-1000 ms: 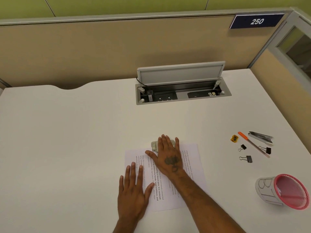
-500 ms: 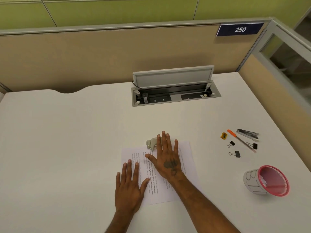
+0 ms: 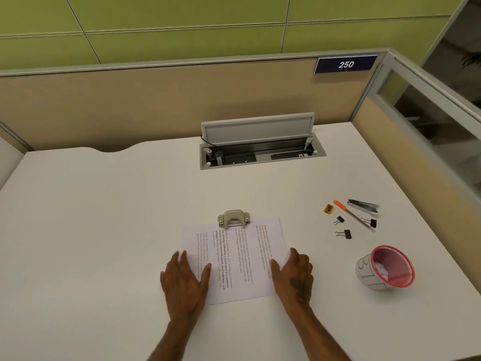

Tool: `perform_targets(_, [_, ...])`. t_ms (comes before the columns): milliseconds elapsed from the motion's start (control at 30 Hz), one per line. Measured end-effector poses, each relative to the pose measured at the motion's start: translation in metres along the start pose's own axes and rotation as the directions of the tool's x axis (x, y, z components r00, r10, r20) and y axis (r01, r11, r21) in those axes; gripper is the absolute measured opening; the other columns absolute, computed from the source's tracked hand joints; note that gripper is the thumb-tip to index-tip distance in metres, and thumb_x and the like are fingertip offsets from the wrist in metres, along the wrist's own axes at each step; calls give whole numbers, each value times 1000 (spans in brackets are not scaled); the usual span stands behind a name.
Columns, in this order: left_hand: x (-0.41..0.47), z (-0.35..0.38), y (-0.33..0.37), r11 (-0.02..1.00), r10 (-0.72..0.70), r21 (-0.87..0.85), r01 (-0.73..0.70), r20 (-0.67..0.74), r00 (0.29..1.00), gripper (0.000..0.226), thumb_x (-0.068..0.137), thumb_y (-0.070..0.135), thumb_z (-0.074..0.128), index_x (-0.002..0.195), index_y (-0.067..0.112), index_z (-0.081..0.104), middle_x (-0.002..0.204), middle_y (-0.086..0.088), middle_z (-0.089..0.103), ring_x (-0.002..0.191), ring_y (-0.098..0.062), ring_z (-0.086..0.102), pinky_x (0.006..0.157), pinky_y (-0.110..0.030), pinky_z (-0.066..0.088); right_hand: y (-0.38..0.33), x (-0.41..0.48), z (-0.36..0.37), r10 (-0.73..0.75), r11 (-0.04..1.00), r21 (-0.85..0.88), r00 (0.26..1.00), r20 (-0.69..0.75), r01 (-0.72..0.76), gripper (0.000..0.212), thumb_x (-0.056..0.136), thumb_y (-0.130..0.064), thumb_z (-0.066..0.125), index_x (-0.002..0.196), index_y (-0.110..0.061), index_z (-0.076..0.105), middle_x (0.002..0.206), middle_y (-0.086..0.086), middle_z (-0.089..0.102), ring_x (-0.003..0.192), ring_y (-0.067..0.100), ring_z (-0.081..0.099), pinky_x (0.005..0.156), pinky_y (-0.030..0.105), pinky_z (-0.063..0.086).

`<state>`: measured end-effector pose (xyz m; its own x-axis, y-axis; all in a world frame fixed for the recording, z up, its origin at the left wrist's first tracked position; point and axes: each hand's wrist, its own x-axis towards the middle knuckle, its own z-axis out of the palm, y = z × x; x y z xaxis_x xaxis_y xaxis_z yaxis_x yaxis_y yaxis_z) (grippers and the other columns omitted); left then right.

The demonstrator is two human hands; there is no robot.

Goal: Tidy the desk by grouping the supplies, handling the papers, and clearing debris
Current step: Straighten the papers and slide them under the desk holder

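Note:
Printed papers (image 3: 236,259) lie on the white desk (image 3: 104,230) in front of me, their far edge tucked in a grey hole punch (image 3: 233,218). My left hand (image 3: 185,282) rests flat on the papers' left edge, fingers apart. My right hand (image 3: 295,277) lies flat on the right edge. To the right sit a yellow sharpener (image 3: 328,208), an orange pen (image 3: 354,216), a strip of staples (image 3: 363,205) and three black binder clips (image 3: 343,233). A pink mesh cup (image 3: 385,271) lies on its side with white scraps inside.
An open cable tray (image 3: 260,152) with a raised lid is set in the desk's far middle. Beige partitions (image 3: 156,105) close the back and right sides, with a sign reading 250 (image 3: 345,64).
My right hand came off the hole punch and moved back to the papers' right edge. The left hand stayed at the left edge. The camera view shifted.

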<state>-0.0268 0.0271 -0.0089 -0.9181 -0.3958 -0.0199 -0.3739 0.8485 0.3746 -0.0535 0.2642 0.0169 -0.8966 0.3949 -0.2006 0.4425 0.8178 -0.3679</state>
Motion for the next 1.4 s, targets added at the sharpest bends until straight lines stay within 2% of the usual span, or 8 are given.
perform_targets(67, [-13, -1, 10, 954, -283, -108, 279, -22, 959, 78, 81, 59, 58, 132, 3, 46, 132, -24, 50, 121, -45, 45, 98, -60, 39, 2, -5, -3, 46, 999, 14, 999, 12, -46, 66, 88, -51, 54, 137, -12, 37, 132, 10, 47, 118, 24, 47, 94, 35, 45])
perform_targets(200, [-30, -8, 31, 844, -503, -158, 512, 98, 859, 90, 68, 54, 79, 132, 1, 45, 125, -27, 48, 114, -45, 44, 88, -59, 40, 3, -8, -6, 84, 996, 32, 996, 39, -86, 69, 84, -52, 59, 135, -10, 40, 131, 10, 48, 117, 25, 48, 93, 36, 46])
perform_targets(567, [-24, -11, 38, 888, -447, -73, 455, 98, 889, 92, 64, 53, 82, 129, 1, 42, 123, -22, 49, 115, -39, 45, 89, -50, 44, -5, 0, -1, 111, 993, 20, 991, 79, -113, 54, 78, -49, 71, 111, -10, 53, 113, 9, 59, 100, 23, 59, 83, 35, 54])
perform_targets(800, [-9, -19, 32, 832, -525, -97, 547, 182, 831, 96, 55, 50, 89, 125, 2, 43, 123, -23, 47, 112, -44, 47, 91, -50, 45, -8, 9, 3, 181, 975, 100, 971, 159, -198, 49, 75, -41, 76, 106, -12, 53, 108, 8, 65, 92, 25, 65, 78, 40, 57])
perform_targets(967, [0, -23, 32, 772, -573, -161, 615, 244, 782, 100, 46, 42, 95, 120, 3, 41, 124, -25, 40, 112, -44, 45, 89, -52, 48, -7, 16, 0, 180, 955, 192, 957, 228, -226, 45, 74, -33, 77, 105, -12, 53, 111, 8, 66, 90, 25, 68, 71, 34, 58])
perform_targets(1167, [4, -20, 24, 735, -579, -222, 641, 288, 763, 99, 46, 36, 96, 123, 8, 41, 126, -24, 38, 116, -43, 43, 100, -51, 44, -7, 15, -4, 211, 934, 236, 948, 240, -268, 50, 73, -33, 77, 110, -13, 50, 112, 9, 55, 86, 23, 61, 65, 30, 53])
perform_targets(1267, [6, -25, 14, 649, -592, -373, 663, 300, 748, 89, 59, 32, 92, 129, 6, 45, 131, -26, 43, 116, -43, 50, 99, -49, 45, -4, 15, -4, 225, 904, 315, 947, 228, -291, 50, 76, -41, 75, 110, -14, 49, 111, 7, 51, 80, 19, 54, 59, 26, 47])
perform_targets(1400, [12, -34, -2, 591, -597, -476, 651, 285, 750, 51, 86, 32, 71, 125, 3, 58, 127, -20, 60, 118, -40, 53, 99, -44, 42, 2, 20, 0, 223, 863, 410, 951, 212, -294, 47, 89, -46, 58, 120, -12, 54, 118, 10, 62, 97, 26, 62, 78, 34, 53])
